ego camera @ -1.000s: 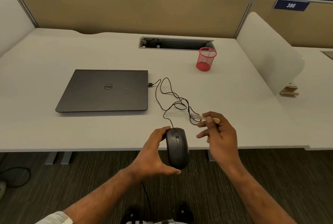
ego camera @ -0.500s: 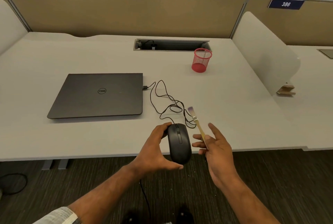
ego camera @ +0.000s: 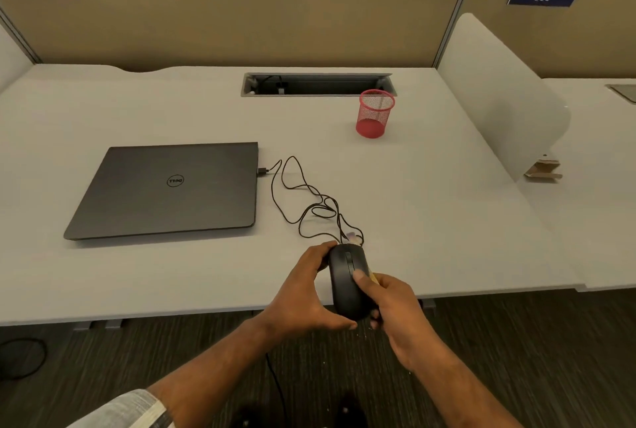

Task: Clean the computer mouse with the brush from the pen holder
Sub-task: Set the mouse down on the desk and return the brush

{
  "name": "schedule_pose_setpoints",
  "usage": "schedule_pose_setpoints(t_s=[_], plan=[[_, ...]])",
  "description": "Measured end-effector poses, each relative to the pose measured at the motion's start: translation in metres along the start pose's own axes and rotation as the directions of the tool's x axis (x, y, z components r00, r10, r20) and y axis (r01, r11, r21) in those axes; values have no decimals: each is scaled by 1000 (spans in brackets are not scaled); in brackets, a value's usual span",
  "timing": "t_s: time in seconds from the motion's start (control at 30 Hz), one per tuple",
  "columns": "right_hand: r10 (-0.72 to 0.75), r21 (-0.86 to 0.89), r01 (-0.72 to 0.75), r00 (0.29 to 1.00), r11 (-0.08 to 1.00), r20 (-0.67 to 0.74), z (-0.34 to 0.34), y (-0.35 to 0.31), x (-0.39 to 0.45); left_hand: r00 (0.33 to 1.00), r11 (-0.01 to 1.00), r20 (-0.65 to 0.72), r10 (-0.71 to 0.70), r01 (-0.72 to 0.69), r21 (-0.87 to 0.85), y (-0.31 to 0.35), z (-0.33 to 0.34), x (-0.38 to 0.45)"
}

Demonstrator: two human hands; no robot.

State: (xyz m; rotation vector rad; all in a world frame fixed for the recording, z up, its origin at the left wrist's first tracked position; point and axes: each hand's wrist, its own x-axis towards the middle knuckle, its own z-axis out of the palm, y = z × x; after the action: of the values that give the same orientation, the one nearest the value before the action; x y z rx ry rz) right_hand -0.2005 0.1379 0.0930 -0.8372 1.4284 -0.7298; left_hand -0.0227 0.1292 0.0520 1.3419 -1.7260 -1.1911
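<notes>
My left hand (ego camera: 303, 293) grips the black wired computer mouse (ego camera: 346, 281) from its left side, holding it over the desk's front edge. My right hand (ego camera: 395, 303) is against the mouse's right side with the thumb on top, and it holds the small wooden-handled brush (ego camera: 373, 278). Most of the brush is hidden behind the mouse; its pale bristles (ego camera: 352, 237) are blurred just beyond the mouse's front. The red mesh pen holder (ego camera: 375, 113) stands upright far back on the desk, with nothing visible inside.
A shut dark laptop (ego camera: 172, 190) lies at the left, with the mouse cable (ego camera: 303, 193) looped between it and the mouse. A cable slot (ego camera: 316, 84) is in the desk's back; a white divider panel (ego camera: 499, 93) stands at the right.
My right hand, which held the brush up beside the mouse, has moved left onto the mouse, laying the brush along its right side. My left hand keeps holding the mouse.
</notes>
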Motion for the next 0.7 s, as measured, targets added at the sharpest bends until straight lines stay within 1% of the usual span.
schedule_pose_setpoints(t_s=[0.13,0.23,0.4,0.47,0.53,0.63,0.7], plan=[[60,14,-60,998,998,-1,-11,-5,14,999,999,10,-33,33,31,-3,7,13],[113,29,-112,993,993,-20,-17,-8,27,998,992,3,-70,69,102,-5,12,21],[165,-25,-167,984,986,-62,-23,-16,48,993,963,-31,-112,116,242,-18,8,30],[160,-52,-166,983,985,-92,-24,-19,57,992,939,-75,-97,116,322,-25,2,31],[139,-84,-150,983,985,-121,-24,-22,67,984,916,-163,-65,123,381,-31,-4,34],[90,-104,-106,985,989,-146,-25,-27,84,958,869,-283,-40,173,463,-37,-16,46],[64,-108,-82,985,991,-163,-25,-31,94,946,839,-323,-38,205,503,-39,-23,56]])
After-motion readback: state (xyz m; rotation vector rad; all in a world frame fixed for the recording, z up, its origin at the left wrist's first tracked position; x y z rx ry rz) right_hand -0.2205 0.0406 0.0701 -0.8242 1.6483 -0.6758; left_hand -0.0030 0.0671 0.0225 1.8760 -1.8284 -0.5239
